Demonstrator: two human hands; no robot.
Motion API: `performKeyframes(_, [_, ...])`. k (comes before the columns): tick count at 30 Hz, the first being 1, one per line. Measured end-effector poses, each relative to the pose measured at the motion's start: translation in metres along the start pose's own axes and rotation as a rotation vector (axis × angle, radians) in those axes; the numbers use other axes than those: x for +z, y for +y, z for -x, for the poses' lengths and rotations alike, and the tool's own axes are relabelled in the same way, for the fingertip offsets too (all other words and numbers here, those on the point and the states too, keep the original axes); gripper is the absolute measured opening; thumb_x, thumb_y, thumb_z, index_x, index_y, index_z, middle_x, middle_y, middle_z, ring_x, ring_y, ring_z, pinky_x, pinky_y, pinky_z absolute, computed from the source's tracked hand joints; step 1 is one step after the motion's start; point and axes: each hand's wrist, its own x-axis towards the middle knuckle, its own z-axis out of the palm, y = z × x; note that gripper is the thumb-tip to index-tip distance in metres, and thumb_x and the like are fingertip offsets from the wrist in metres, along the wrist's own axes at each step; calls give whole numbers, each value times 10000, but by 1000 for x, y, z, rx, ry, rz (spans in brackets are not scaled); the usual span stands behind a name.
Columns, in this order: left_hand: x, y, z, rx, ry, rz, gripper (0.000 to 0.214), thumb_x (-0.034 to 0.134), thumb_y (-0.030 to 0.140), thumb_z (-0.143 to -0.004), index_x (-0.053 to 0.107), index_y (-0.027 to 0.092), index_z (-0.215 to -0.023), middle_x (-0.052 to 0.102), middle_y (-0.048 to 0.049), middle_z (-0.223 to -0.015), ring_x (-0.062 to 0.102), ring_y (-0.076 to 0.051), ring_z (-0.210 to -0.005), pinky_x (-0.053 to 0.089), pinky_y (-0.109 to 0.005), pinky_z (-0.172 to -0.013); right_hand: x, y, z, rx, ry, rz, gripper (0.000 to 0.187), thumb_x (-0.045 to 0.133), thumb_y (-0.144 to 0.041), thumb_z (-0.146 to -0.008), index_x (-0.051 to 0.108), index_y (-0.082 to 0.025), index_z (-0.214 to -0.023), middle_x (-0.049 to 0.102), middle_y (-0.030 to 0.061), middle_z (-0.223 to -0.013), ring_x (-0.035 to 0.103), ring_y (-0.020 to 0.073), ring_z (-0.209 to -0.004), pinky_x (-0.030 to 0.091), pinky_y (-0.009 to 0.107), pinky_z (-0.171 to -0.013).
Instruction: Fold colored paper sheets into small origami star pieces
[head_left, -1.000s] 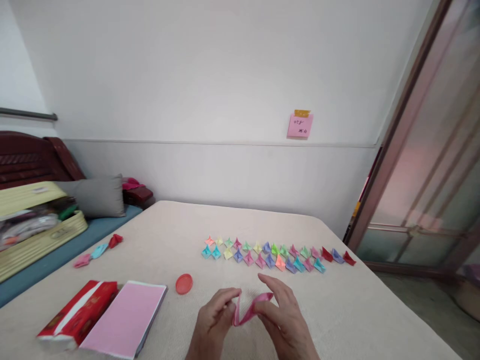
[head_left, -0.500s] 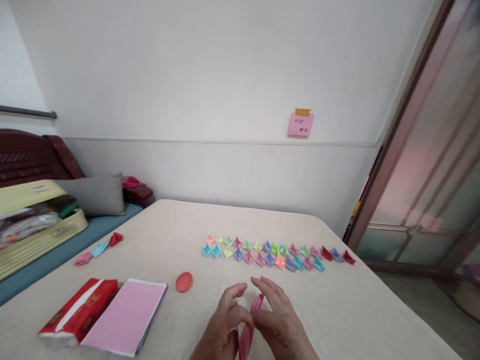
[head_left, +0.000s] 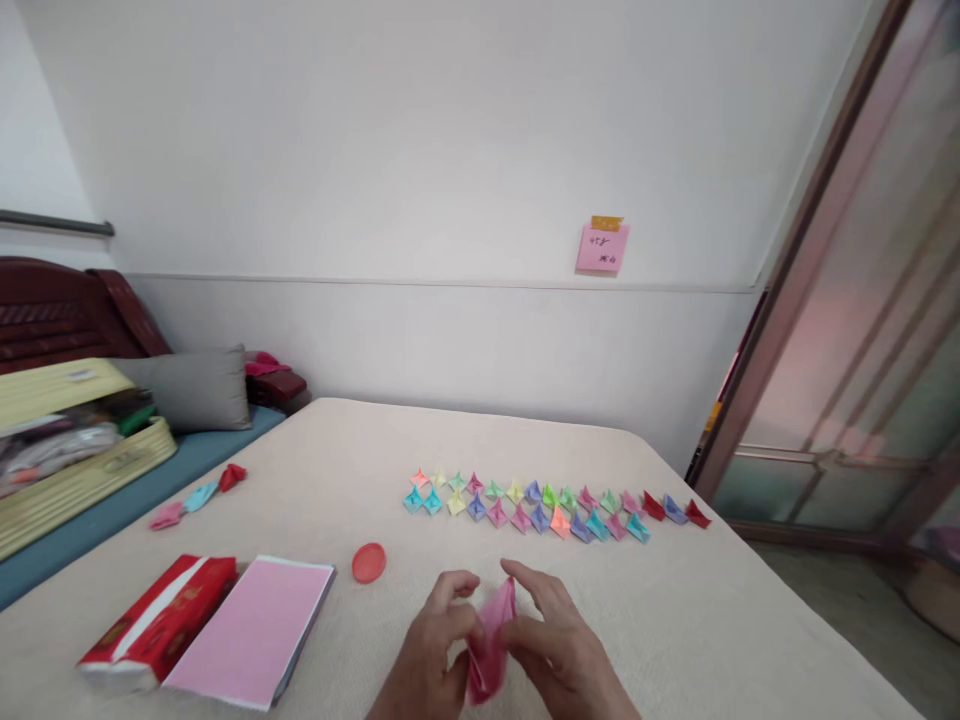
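A folded strip of pink paper (head_left: 490,640) sits between my two hands at the front of the table, bunched and crumpled-looking. My left hand (head_left: 427,640) pinches it from the left side. My right hand (head_left: 559,650) holds its other side, with the thumb and fingers spread around it. Left of my hands lie a red round lid (head_left: 368,563) and a stack of pink paper sheets (head_left: 251,630). A red tissue packet (head_left: 161,620) sits beside the stack. Two rows of small multicoloured folded paper pieces (head_left: 525,505) stand beyond my hands.
The cream cloth-covered table (head_left: 675,620) holds three more folded pieces (head_left: 199,497) near its left edge. Beyond that edge are a blue bench (head_left: 112,490), a yellow basket (head_left: 82,475) and a grey cushion (head_left: 187,388). A glass door (head_left: 840,350) stands at the right.
The pink strip has gone from a long loop hanging below my hands to a shorter, bunched shape held between them. My hands have come closer around it.
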Motion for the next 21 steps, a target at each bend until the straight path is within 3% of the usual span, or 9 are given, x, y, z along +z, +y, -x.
performKeyframes(6, [-9,-13,-2,-150,52,462,169,534,33,-583,633,154,-650,593,-80,-985,572,-216,-907,432,-286,-762,-16,-5,1,222,-23,-349,191,509,-203,-818,681,-242,-745,577,85,-1259,562,238,-1072,484,306,-797])
performKeyframes(9, [-9,-5,-1,-291,-1,701,212,554,92,-608,664,128,-786,637,-64,-807,588,-206,-768,457,-321,-712,-26,-10,-3,335,-58,-562,166,520,-170,-762,663,-214,-690,594,96,-1224,597,248,-1023,486,281,-712])
performKeyframes(12, [-5,6,1,-385,6,860,142,589,157,-660,638,116,-787,612,-36,-698,578,-177,-657,466,-315,-639,-31,-16,-6,446,-88,-719,130,554,-151,-701,660,-198,-643,592,100,-1218,595,262,-1023,469,288,-708])
performKeyframes(14, [-2,8,2,-399,35,895,119,639,217,-679,612,115,-735,582,-16,-660,544,-143,-602,445,-279,-596,-30,-19,-7,473,-57,-774,105,597,-225,-710,664,-191,-635,601,113,-1198,560,288,-1078,452,311,-750])
performKeyframes(17, [0,1,1,-391,94,875,216,712,277,-655,554,130,-650,544,17,-589,485,-107,-548,395,-237,-555,-23,-18,-8,501,18,-795,210,656,-366,-696,645,-178,-602,627,133,-1142,576,306,-1019,437,334,-745])
performKeyframes(21, [4,-14,-2,-343,173,754,275,761,269,-601,517,145,-582,530,42,-520,428,-86,-503,312,-207,-509,-8,-12,-9,609,117,-779,204,721,-288,-588,574,-167,-516,652,123,-1055,601,259,-823,426,316,-676])
